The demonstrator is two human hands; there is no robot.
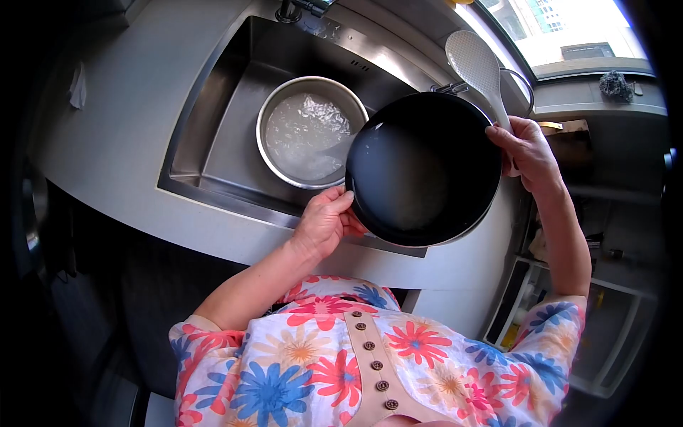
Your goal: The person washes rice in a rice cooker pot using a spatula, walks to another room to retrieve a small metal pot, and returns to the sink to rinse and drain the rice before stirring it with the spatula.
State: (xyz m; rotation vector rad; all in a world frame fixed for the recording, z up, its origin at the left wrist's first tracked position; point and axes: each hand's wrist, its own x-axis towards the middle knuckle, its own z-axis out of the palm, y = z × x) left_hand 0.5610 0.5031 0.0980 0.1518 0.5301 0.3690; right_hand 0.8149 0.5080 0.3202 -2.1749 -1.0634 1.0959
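A black pot (427, 167) with cloudy water and pale matter at its bottom is held between both hands, tilted to the left. My left hand (324, 222) grips its lower left rim. On the right rim, my right hand (528, 151) is closed, also holding a white rice paddle (475, 65) that points up. Cloudy liquid runs from the pot's left edge into a round metal pot (267, 146), which stands in the sink and holds rippling whitish water.
The steel sink (228, 121) is set in a pale counter (114, 171). A faucet (288, 11) rises behind it. At the upper right are a window (569, 28) and a dark fuzzy scrubber (615, 87) on the sill. A shelf rack (605, 334) stands at the lower right.
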